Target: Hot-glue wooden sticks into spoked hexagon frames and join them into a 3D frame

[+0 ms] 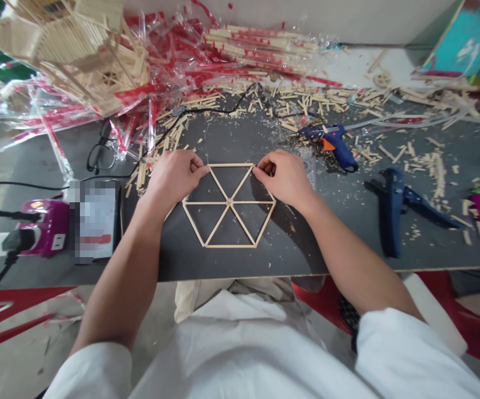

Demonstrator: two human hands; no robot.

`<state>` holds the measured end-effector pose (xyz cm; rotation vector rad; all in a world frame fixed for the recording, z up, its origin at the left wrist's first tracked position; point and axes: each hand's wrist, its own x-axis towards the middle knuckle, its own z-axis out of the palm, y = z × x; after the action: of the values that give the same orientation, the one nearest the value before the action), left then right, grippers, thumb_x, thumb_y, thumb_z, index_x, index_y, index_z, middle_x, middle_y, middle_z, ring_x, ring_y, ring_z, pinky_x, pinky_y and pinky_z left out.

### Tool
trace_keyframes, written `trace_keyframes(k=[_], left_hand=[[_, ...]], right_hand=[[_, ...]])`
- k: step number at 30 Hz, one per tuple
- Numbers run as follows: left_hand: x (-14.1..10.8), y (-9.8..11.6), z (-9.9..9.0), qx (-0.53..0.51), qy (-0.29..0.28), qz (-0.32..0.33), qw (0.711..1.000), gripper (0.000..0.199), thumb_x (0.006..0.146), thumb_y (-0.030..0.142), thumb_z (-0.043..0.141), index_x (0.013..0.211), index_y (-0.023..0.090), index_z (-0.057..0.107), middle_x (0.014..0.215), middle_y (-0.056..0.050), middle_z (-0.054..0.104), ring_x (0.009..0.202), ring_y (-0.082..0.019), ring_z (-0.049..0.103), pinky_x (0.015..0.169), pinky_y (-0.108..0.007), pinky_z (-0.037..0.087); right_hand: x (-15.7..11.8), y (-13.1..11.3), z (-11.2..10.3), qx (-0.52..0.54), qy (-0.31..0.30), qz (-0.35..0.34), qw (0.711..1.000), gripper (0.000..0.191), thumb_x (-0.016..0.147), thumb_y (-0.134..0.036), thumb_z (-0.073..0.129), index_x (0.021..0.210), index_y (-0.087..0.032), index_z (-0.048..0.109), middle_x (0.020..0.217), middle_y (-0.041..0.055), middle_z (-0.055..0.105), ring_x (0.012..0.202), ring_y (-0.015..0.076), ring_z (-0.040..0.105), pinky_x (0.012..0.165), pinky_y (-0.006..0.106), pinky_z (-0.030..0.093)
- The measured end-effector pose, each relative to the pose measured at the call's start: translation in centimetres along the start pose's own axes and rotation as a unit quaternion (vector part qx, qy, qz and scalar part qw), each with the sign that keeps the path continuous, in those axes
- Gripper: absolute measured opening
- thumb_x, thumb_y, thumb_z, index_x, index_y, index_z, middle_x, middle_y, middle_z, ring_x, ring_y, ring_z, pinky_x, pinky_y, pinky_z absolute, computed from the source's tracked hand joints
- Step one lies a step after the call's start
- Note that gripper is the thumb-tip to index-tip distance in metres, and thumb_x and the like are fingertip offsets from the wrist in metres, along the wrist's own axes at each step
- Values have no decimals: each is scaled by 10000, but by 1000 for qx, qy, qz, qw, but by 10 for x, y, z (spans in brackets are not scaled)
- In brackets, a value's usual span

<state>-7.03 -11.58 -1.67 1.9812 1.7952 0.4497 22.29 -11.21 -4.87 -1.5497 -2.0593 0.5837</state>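
Note:
A hexagon frame of thin wooden sticks (230, 203), with spokes meeting at its centre, lies flat on the dark grey table (231, 130). My left hand (175, 174) pinches at its upper left corner, fingers curled. At the upper right corner my right hand (285, 176) does the same, thumb and forefinger together. Between the two hands runs the top stick (230, 165) of the frame. My fingers partly hide the upper slanting sides.
A blue glue gun (331, 141) and blue cutters (393, 210) lie right. Left are a phone (94, 221), purple power socket (46, 227) and glasses (102, 156). Behind are stick offcuts (318, 102), packaged sticks (260, 47) and a stick-built model (69, 50).

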Motion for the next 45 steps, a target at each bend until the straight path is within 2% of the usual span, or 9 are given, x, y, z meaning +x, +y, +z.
trace_keyframes(k=[4,7,11,15,27,36,45], left_hand=[[0,-1,0,-30,-5,10,999,158,934,403,830,922,252,784,888,-56,805,839,-266,716,855,-419,562],[1,-4,2,-49,2,27,998,182,910,359,835,1054,254,797,937,-47,809,840,-247,711,871,-412,565],[3,-8,4,-38,-2,54,998,242,920,340,800,1151,273,831,963,-45,817,880,-258,720,924,-427,577],[5,-10,6,-27,-8,66,997,212,940,341,777,1119,267,863,1000,-66,832,920,-278,736,942,-435,578],[7,-7,7,-38,-11,61,997,160,915,319,785,1042,259,861,953,-58,824,844,-256,710,910,-428,574],[7,-8,7,-62,-22,46,997,238,900,346,781,1110,262,853,944,-53,812,836,-248,701,861,-401,574],[8,-5,9,-42,-23,64,997,157,909,270,755,1057,274,808,963,-54,766,877,-259,674,944,-438,569]], right_hand=[[0,-2,0,3,-3,7,1000,154,979,-246,787,855,-242,696,872,68,725,848,252,667,824,432,518],[0,-3,0,15,-9,14,1000,68,971,-227,794,1009,-237,739,865,50,737,823,246,664,820,425,516],[0,-3,3,33,-11,1,999,148,992,-227,758,1138,-245,776,888,41,741,823,239,665,836,418,530],[1,-2,6,41,-3,-15,999,143,990,-198,731,1104,-234,808,926,50,737,803,217,654,847,408,545],[4,-4,4,42,-2,-6,999,126,964,-179,768,1055,-232,838,936,46,741,763,198,628,860,401,547],[4,-5,3,36,-8,-8,999,117,972,-189,758,1052,-239,827,942,47,744,752,199,624,856,403,548],[11,-3,-1,26,-36,-16,999,115,958,-147,773,1032,-229,808,961,44,738,781,193,630,830,381,506]])
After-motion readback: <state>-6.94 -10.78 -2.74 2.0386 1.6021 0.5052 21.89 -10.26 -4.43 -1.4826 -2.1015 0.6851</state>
